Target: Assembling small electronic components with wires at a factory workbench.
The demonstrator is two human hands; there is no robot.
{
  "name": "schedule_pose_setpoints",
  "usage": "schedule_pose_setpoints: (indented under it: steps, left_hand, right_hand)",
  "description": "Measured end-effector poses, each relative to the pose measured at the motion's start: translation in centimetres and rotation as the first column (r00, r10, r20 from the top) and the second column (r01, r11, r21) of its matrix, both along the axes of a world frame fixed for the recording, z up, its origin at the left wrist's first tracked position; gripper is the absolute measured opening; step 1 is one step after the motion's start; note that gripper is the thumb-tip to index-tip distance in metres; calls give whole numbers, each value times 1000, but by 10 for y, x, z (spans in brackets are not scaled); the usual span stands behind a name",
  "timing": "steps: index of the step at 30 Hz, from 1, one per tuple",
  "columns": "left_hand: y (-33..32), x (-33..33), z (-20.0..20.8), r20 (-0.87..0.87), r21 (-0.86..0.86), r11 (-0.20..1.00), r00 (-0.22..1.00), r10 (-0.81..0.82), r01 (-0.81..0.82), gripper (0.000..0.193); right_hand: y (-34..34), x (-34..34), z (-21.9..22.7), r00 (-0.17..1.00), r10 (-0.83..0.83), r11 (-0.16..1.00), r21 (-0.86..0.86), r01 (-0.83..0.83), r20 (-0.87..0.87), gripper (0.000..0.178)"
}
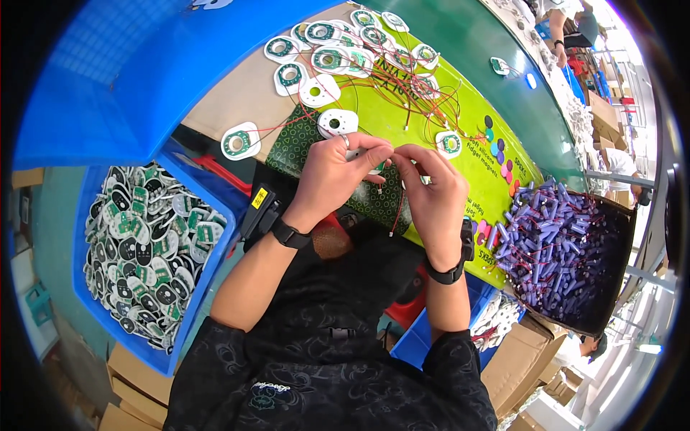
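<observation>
My left hand (pixel 339 171) is closed around a small white part with a green circuit board (pixel 376 169), mostly hidden by the fingers. Close beside it, my right hand (pixel 430 185) pinches at the left fingertips; what lies in that pinch is too small to make out. A thin wire (pixel 399 208) with a small white connector hangs down between the hands. Just beyond my left hand rests a white oval plate (pixel 338 123) with a center hole. Farther off is a pile of white plates with green ring-shaped boards (pixel 329 59) and tangled red wires (pixel 420 90).
A blue bin (pixel 228 237) of white, black and green parts stands at left, below a larger blue container (pixel 93 93). At right, a dark box (pixel 624 244) holds purple cylindrical cells with wires. A yellow-green printed mat (pixel 496 118) covers the table. People work at the far right.
</observation>
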State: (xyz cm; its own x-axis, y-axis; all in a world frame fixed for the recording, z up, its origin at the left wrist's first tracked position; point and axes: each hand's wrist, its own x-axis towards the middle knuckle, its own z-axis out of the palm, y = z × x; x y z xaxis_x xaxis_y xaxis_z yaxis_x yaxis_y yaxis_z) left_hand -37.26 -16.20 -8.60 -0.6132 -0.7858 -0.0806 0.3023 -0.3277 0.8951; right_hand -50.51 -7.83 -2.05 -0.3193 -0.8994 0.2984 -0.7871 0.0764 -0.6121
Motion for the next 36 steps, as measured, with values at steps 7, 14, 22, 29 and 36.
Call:
schedule_pose_setpoints:
  steps: [7,14,22,29,36]
  left_hand:
    - [-4,3,-2,4,-11,999,999,-53,53,26]
    - [-15,10,-5,-194,79,976,963,-186,205,31]
    - [-9,8,2,-215,36,999,977,5,3,45]
    - [-10,9,-1,-177,70,992,980,-89,103,34]
    - [-12,11,1,-170,125,989,984,-57,79,32]
  right_hand:
    - [-5,-10,-13,949,-83,992,118,48,305,11]
    - [-7,-12,-17,707,-181,984,122,133,683,13]
    - [0,-6,-25,514,-105,984,162,-68,851,18]
    - [-5,-7,-7,824,-58,997,-4,73,564,11]
    - [-2,-11,-9,765,-45,999,35,30,642,12]
